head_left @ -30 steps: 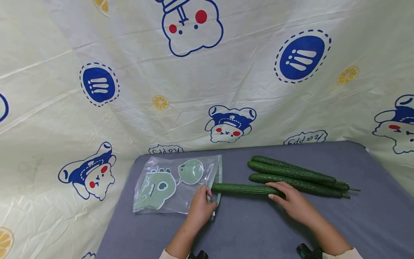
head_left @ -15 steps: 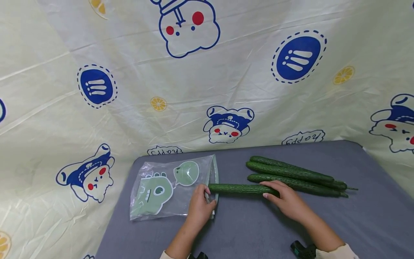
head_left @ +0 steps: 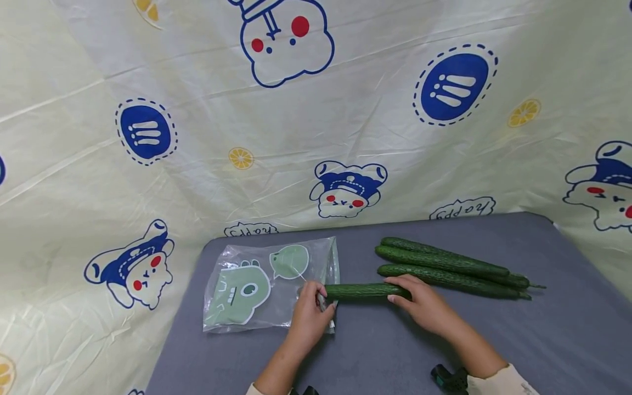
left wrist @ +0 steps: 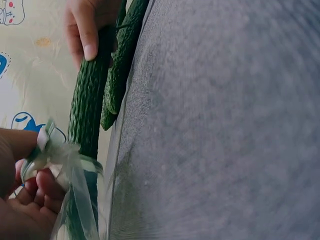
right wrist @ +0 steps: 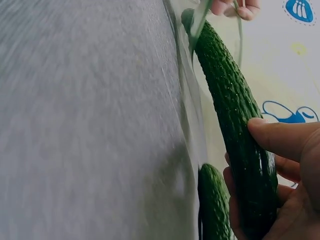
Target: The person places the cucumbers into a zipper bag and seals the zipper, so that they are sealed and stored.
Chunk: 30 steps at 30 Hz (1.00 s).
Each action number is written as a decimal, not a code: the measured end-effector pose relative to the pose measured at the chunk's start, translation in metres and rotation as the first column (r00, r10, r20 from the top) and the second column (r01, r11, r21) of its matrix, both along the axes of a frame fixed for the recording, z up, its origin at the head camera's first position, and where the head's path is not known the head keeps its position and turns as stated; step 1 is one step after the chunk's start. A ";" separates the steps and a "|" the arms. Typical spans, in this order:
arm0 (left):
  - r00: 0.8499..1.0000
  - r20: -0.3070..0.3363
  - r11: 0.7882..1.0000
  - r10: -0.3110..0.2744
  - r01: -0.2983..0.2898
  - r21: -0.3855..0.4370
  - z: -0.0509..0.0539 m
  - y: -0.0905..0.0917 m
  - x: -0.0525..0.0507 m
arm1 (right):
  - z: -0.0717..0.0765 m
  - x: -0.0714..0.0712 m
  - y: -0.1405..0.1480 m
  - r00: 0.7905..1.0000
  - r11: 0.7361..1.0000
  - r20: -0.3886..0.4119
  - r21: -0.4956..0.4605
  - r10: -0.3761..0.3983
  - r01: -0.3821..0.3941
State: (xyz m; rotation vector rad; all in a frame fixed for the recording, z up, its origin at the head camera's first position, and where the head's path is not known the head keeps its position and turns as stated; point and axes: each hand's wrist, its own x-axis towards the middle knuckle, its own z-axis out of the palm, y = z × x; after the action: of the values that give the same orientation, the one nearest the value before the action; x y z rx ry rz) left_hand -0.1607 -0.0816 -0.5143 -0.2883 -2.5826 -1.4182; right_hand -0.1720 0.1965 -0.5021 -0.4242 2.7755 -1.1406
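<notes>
A clear plastic bag (head_left: pixel 281 307) with green cartoon prints lies on the left part of the grey table. At its right-hand opening the left hand (head_left: pixel 308 321) pinches the edge between thumb and fingers; the left wrist view shows this bag edge (left wrist: pixel 77 165) crumpled beside the cucumber. The right hand (head_left: pixel 424 307) grips one cucumber (head_left: pixel 357 291) near its right end, thumb on one side and fingers on the other. In the right wrist view the far tip of this cucumber (right wrist: pixel 225 80) is inside the bag's opening.
Several more cucumbers (head_left: pixel 444 260) lie together at the back right, just behind the right hand. A grey cloth covers the table (head_left: pixel 365 362). Behind it hangs a pale curtain (head_left: pixel 197 181) with cartoon prints.
The right hand and its cucumber have moved left, and less of the cucumber shows between the hands. The bag's opening has shifted slightly and the left hand still pinches it.
</notes>
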 end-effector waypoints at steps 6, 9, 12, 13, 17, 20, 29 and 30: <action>0.995 0.041 0.992 -0.092 0.088 0.093 0.001 0.004 0.001 | -0.004 -0.003 -0.011 1.000 1.000 -0.006 -0.015 -0.002 0.002; 0.992 0.081 0.984 -0.101 0.087 0.157 0.000 0.006 0.002 | -0.006 -0.004 -0.015 1.000 1.000 -0.008 -0.027 0.004 -0.004; 0.988 0.128 0.976 -0.087 0.059 0.209 0.000 0.006 0.003 | -0.008 -0.004 -0.016 1.000 0.999 0.002 -0.035 0.004 -0.004; 0.986 0.147 0.973 -0.080 0.046 0.226 0.000 0.006 0.003 | -0.009 -0.004 -0.016 1.000 0.999 0.005 -0.035 0.003 -0.003; 0.978 0.199 0.960 -0.065 0.007 0.280 0.001 0.006 0.002 | -0.009 -0.005 -0.015 1.000 1.000 0.015 -0.026 0.003 -0.003; 0.972 0.226 0.950 -0.068 -0.006 0.312 0.001 0.005 0.002 | -0.010 -0.005 -0.013 1.000 1.000 0.012 -0.008 0.019 -0.019; 0.947 0.309 0.898 -0.093 -0.054 0.437 -0.002 0.001 -0.002 | -0.008 -0.005 -0.011 0.999 0.999 0.032 0.015 0.044 -0.044; 0.944 0.314 0.891 -0.106 -0.050 0.451 -0.002 0.001 -0.002 | -0.008 -0.006 -0.011 0.998 0.999 0.044 0.003 0.043 -0.043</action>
State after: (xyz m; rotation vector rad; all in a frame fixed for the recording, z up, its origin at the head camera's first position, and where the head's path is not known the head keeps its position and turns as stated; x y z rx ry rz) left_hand -0.1623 -0.0803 -0.5163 -0.0146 -2.3739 -2.1867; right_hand -0.1776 0.1852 -0.5102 -0.4500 2.7167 -1.1216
